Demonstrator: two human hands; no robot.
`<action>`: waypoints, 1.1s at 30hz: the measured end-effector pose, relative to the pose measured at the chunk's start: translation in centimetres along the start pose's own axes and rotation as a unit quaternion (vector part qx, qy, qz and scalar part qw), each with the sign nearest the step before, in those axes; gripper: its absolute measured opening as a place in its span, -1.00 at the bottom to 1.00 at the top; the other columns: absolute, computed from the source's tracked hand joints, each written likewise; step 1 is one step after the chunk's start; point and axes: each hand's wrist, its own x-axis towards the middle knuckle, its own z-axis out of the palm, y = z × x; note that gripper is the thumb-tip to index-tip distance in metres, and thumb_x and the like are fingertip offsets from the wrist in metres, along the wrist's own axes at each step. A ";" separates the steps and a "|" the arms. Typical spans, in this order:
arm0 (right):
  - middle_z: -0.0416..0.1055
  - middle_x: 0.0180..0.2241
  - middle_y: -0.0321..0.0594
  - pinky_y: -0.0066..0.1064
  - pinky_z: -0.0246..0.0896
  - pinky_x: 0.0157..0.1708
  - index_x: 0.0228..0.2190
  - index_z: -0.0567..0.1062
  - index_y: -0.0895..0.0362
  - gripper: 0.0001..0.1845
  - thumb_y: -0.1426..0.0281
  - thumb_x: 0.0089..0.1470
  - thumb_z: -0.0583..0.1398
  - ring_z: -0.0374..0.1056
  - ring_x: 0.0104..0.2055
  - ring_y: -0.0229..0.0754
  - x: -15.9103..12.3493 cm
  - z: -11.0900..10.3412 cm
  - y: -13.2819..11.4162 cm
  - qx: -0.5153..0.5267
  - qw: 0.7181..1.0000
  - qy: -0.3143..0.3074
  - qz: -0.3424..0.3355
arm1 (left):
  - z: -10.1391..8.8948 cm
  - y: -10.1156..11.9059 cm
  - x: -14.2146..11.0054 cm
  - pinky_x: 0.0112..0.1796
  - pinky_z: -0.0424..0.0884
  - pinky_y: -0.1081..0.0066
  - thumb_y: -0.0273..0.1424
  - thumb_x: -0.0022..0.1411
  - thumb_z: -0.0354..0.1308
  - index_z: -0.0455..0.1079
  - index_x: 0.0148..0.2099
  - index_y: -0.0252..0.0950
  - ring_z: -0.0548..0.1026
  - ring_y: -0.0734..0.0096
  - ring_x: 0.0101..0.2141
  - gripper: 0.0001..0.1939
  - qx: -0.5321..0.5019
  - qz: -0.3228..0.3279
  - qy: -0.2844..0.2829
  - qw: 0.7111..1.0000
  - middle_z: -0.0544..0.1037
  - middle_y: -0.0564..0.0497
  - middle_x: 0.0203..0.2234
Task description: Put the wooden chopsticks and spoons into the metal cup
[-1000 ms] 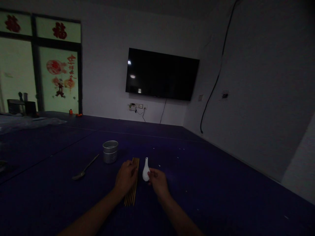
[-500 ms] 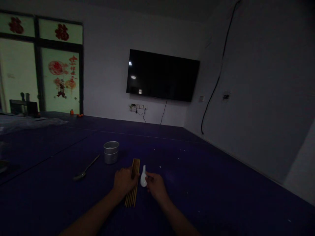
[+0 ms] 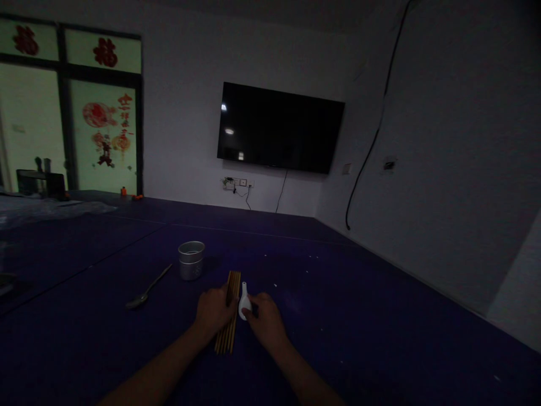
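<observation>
My left hand is closed around a bundle of several wooden chopsticks, which lie side by side and point away from me. Just to their right is a white soup spoon, its short handle facing away. My right hand grips the spoon's bowl from the right, between thumb and fingers. Spoon and chopsticks are almost touching. Beyond my left hand stands a grey metal cup, upright. A long-handled metal spoon lies to the left of the cup.
Everything rests on a dark blue table surface with seams and small white specks. Clear plastic sheeting and a dark box-like object are at the far left. A television hangs on the far wall; a black cable runs down the right wall.
My right hand has moved slightly left with the white spoon, bringing it closer to the chopsticks, and its thumb now lies across the bowl. My left hand stays in place.
</observation>
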 end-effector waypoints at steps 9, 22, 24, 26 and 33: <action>0.42 -0.17 -0.11 -0.39 0.16 -0.11 -0.06 0.46 0.12 -0.59 0.35 0.01 0.18 0.34 -0.11 -0.09 -0.2 -0.2 -0.6 -0.015 1.000 -0.007 -0.003 | 0.3 -0.2 0.0 -0.23 0.34 0.30 -0.14 0.23 -0.13 0.27 0.06 -0.26 0.52 0.17 -0.21 -0.54 -0.011 0.005 0.000 1.000 0.54 -0.14 -0.19; 0.35 -0.01 -0.08 -0.33 0.13 -0.02 0.00 0.42 0.10 -0.57 0.32 0.08 0.10 0.26 0.03 -0.05 -0.3 -0.7 -1.2 -0.075 0.996 -0.045 -0.017 | 0.1 0.0 0.0 -0.23 0.34 0.35 -0.15 0.22 -0.13 0.35 -0.07 -0.24 0.52 0.21 -0.23 -0.61 -0.004 0.011 -0.016 1.000 0.55 -0.12 -0.22; 0.37 -0.02 -0.09 -0.33 0.12 -0.01 0.00 0.42 0.10 -0.57 0.33 0.08 0.10 0.26 0.03 -0.05 -0.3 -0.8 -1.3 -0.072 0.996 -0.049 -0.016 | -0.1 0.0 -0.1 -0.25 0.34 0.34 -0.15 0.21 -0.13 0.36 -0.08 -0.26 0.52 0.20 -0.25 -0.60 -0.001 0.011 -0.015 1.000 0.55 -0.13 -0.23; 0.38 -0.03 -0.12 -0.31 0.10 0.01 0.01 0.41 0.10 -0.57 0.34 0.08 0.10 0.25 0.04 -0.06 -0.3 -0.8 -1.4 -0.070 0.996 -0.053 -0.019 | -0.2 0.1 -0.1 -0.26 0.34 0.34 -0.16 0.21 -0.13 0.37 -0.10 -0.28 0.52 0.20 -0.25 -0.60 -0.003 0.013 -0.016 1.000 0.55 -0.15 -0.23; 0.39 -0.01 -0.14 -0.27 0.04 0.07 0.01 0.41 0.12 -0.58 0.36 0.09 0.11 0.24 0.06 -0.06 -0.4 -0.7 -1.3 -0.060 0.996 -0.044 -0.039 | -0.3 0.0 -0.1 -0.27 0.34 0.35 -0.17 0.21 -0.13 0.37 -0.09 -0.28 0.52 0.20 -0.25 -0.60 -0.018 0.010 -0.020 1.000 0.55 -0.14 -0.23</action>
